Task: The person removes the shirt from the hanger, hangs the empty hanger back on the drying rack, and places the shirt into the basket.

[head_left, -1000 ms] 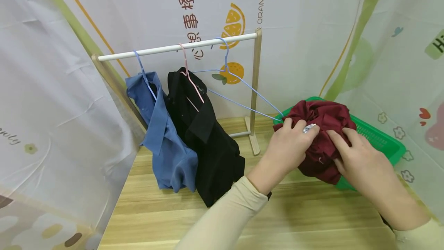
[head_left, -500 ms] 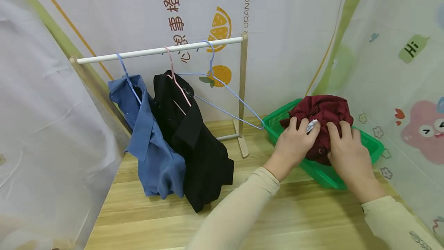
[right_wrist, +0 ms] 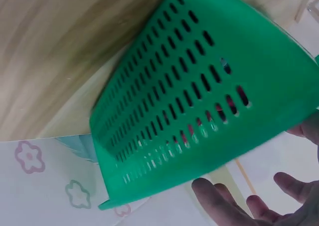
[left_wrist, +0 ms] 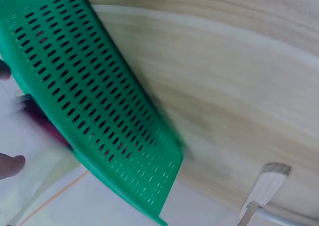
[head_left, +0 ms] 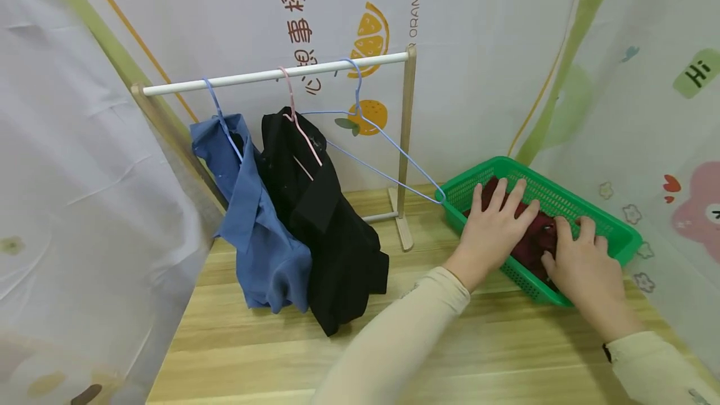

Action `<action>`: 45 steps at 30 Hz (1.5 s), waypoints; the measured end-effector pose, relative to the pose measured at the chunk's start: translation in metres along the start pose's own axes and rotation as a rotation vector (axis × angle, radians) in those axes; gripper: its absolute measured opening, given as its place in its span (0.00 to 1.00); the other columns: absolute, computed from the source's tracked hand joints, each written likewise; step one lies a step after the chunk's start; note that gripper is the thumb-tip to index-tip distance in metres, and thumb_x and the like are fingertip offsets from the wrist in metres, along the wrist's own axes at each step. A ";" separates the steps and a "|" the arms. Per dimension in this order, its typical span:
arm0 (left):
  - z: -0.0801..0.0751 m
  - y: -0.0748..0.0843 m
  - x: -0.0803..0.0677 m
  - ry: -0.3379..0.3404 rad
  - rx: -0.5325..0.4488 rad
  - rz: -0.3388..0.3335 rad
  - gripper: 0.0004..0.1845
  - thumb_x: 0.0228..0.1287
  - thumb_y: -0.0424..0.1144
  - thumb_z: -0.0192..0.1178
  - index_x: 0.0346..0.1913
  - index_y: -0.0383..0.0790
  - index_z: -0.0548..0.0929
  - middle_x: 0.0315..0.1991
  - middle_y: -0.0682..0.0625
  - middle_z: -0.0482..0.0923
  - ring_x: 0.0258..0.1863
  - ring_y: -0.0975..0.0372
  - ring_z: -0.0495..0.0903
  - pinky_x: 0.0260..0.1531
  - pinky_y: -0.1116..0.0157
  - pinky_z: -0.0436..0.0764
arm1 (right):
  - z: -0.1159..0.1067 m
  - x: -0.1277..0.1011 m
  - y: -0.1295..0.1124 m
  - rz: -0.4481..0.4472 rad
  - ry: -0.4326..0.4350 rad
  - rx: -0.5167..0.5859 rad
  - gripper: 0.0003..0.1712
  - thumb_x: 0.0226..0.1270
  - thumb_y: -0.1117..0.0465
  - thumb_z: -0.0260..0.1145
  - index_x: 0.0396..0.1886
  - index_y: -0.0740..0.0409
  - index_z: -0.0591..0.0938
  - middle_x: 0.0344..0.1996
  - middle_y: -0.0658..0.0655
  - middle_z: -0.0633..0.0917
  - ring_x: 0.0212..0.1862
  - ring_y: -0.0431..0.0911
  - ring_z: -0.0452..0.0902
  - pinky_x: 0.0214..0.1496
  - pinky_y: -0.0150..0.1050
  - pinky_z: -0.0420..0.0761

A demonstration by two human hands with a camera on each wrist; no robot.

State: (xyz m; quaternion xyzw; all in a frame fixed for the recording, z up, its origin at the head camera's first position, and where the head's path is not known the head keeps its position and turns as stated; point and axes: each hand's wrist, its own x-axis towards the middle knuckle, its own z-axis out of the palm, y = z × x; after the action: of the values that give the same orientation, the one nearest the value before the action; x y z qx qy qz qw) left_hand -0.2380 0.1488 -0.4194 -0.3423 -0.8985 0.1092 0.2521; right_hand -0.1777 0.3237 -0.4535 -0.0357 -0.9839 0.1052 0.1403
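Observation:
A dark red satiny garment [head_left: 529, 254] lies bunched in the green perforated basket [head_left: 554, 199] at the table's right. Over its left part is my left hand [head_left: 492, 230], fingers spread and nothing gripped. My right hand [head_left: 587, 270] hovers at the near right part of the basket, fingers loosely bent, holding nothing. In the left wrist view, a blurred edge of the garment [left_wrist: 45, 123] shows above the rim, apart from the visible fingertips. From the right wrist, the fingers [right_wrist: 214, 201] appear by the basket's rim. The hands hide part of the garment.
Left of the basket stands a rack with a white rail [head_left: 247, 79]. On it hang a blue shirt [head_left: 264, 255], a black shirt [head_left: 343, 261] and a bare blue hanger [head_left: 394, 142], whose right corner reaches the basket's rim. Printed curtains [head_left: 467, 49] enclose the wooden table [head_left: 270, 355].
The red garment has sunk from a heap above the rim down into the basket. Both hands have let go of it, and the left fingers have spread.

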 end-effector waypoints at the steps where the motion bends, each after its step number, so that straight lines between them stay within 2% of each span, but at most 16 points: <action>1: -0.002 -0.001 0.000 -0.001 0.006 -0.004 0.30 0.83 0.50 0.56 0.82 0.65 0.63 0.88 0.49 0.51 0.86 0.51 0.56 0.79 0.43 0.68 | -0.002 0.001 0.000 0.001 -0.008 -0.002 0.44 0.70 0.58 0.71 0.75 0.73 0.61 0.68 0.88 0.60 0.50 0.87 0.68 0.19 0.67 0.75; 4: -0.008 -0.004 -0.003 -0.037 -0.017 -0.028 0.30 0.81 0.51 0.58 0.81 0.65 0.65 0.88 0.50 0.51 0.86 0.51 0.56 0.78 0.43 0.69 | -0.006 0.003 -0.003 -0.004 -0.025 0.002 0.42 0.71 0.56 0.70 0.74 0.73 0.62 0.67 0.88 0.61 0.51 0.85 0.69 0.20 0.67 0.76; 7: -0.018 -0.007 -0.010 -0.093 -0.083 -0.051 0.32 0.79 0.52 0.61 0.80 0.65 0.66 0.88 0.51 0.50 0.86 0.52 0.54 0.79 0.43 0.67 | -0.009 0.005 -0.010 0.000 -0.044 0.019 0.41 0.72 0.55 0.69 0.74 0.72 0.63 0.66 0.87 0.62 0.51 0.84 0.69 0.22 0.68 0.76; 9: -0.027 -0.008 -0.017 -0.086 -0.121 -0.052 0.32 0.77 0.51 0.62 0.79 0.64 0.67 0.87 0.51 0.51 0.85 0.52 0.55 0.79 0.44 0.67 | -0.012 0.005 -0.016 0.002 -0.050 0.031 0.40 0.73 0.55 0.68 0.74 0.70 0.63 0.66 0.87 0.63 0.52 0.83 0.69 0.23 0.68 0.76; 11: -0.038 -0.010 -0.023 -0.041 -0.141 -0.039 0.31 0.75 0.51 0.62 0.78 0.64 0.70 0.87 0.51 0.53 0.84 0.53 0.58 0.79 0.45 0.68 | -0.016 0.005 -0.023 0.000 -0.051 0.045 0.39 0.74 0.53 0.67 0.75 0.69 0.63 0.66 0.86 0.63 0.53 0.83 0.69 0.25 0.71 0.77; 15: -0.064 -0.016 -0.036 0.118 -0.127 0.001 0.23 0.76 0.47 0.57 0.71 0.62 0.77 0.83 0.50 0.62 0.81 0.53 0.64 0.78 0.45 0.71 | -0.030 0.001 -0.040 -0.025 -0.067 0.072 0.38 0.75 0.51 0.66 0.74 0.67 0.65 0.67 0.86 0.63 0.55 0.83 0.68 0.29 0.74 0.77; 18: -0.085 -0.026 -0.048 0.201 -0.123 0.003 0.21 0.74 0.44 0.55 0.67 0.62 0.80 0.81 0.50 0.66 0.79 0.54 0.67 0.78 0.47 0.71 | -0.042 -0.002 -0.056 -0.064 -0.074 0.101 0.36 0.75 0.53 0.66 0.73 0.68 0.66 0.68 0.87 0.63 0.56 0.83 0.68 0.27 0.73 0.78; 22: -0.108 -0.044 -0.065 0.298 -0.161 -0.007 0.22 0.69 0.39 0.57 0.63 0.58 0.84 0.76 0.49 0.72 0.76 0.53 0.71 0.78 0.49 0.71 | -0.056 -0.008 -0.081 -0.129 0.002 0.143 0.35 0.73 0.57 0.69 0.71 0.69 0.68 0.67 0.87 0.65 0.55 0.83 0.69 0.24 0.71 0.78; 24: -0.115 -0.051 -0.075 0.347 -0.216 -0.006 0.21 0.69 0.37 0.57 0.62 0.55 0.85 0.73 0.48 0.76 0.74 0.52 0.73 0.77 0.50 0.73 | -0.061 -0.012 -0.092 -0.151 0.050 0.164 0.36 0.72 0.57 0.71 0.71 0.69 0.69 0.67 0.86 0.66 0.56 0.83 0.70 0.25 0.72 0.78; 27: -0.117 -0.060 -0.094 0.400 -0.304 -0.005 0.19 0.70 0.34 0.56 0.59 0.51 0.87 0.69 0.47 0.79 0.72 0.51 0.76 0.76 0.50 0.74 | -0.067 -0.021 -0.107 -0.158 0.080 0.199 0.38 0.71 0.55 0.73 0.73 0.66 0.69 0.68 0.83 0.68 0.59 0.80 0.70 0.29 0.74 0.78; 31: -0.111 -0.066 -0.126 0.423 -0.371 -0.034 0.17 0.70 0.33 0.59 0.57 0.48 0.88 0.65 0.46 0.82 0.70 0.50 0.78 0.76 0.53 0.74 | -0.070 -0.033 -0.121 -0.171 0.113 0.242 0.39 0.69 0.55 0.75 0.74 0.64 0.70 0.67 0.78 0.70 0.58 0.76 0.72 0.25 0.69 0.77; 36: -0.101 -0.065 -0.168 0.389 -0.493 -0.139 0.16 0.69 0.35 0.67 0.58 0.47 0.87 0.67 0.46 0.80 0.72 0.51 0.76 0.73 0.61 0.78 | -0.069 -0.045 -0.128 -0.194 0.165 0.262 0.39 0.67 0.56 0.77 0.72 0.63 0.72 0.65 0.74 0.73 0.54 0.71 0.76 0.21 0.61 0.77; 41: -0.097 -0.063 -0.202 0.345 -0.611 -0.232 0.17 0.71 0.35 0.68 0.60 0.46 0.86 0.72 0.47 0.76 0.75 0.51 0.73 0.69 0.60 0.81 | -0.063 -0.054 -0.133 -0.166 0.124 0.287 0.38 0.68 0.54 0.75 0.73 0.59 0.73 0.66 0.71 0.73 0.58 0.69 0.75 0.27 0.65 0.80; 45: -0.094 -0.063 -0.219 0.329 -0.665 -0.280 0.16 0.71 0.35 0.68 0.60 0.46 0.85 0.74 0.48 0.74 0.75 0.52 0.71 0.69 0.59 0.81 | -0.058 -0.060 -0.141 -0.177 0.125 0.309 0.36 0.68 0.53 0.75 0.72 0.58 0.75 0.66 0.67 0.74 0.60 0.66 0.76 0.32 0.70 0.80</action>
State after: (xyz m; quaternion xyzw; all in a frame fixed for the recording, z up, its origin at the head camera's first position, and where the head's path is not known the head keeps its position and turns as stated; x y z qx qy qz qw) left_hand -0.0839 -0.0429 -0.3990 -0.2925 -0.8705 -0.2792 0.2805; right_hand -0.1094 0.1912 -0.3844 0.0667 -0.9447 0.2398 0.2137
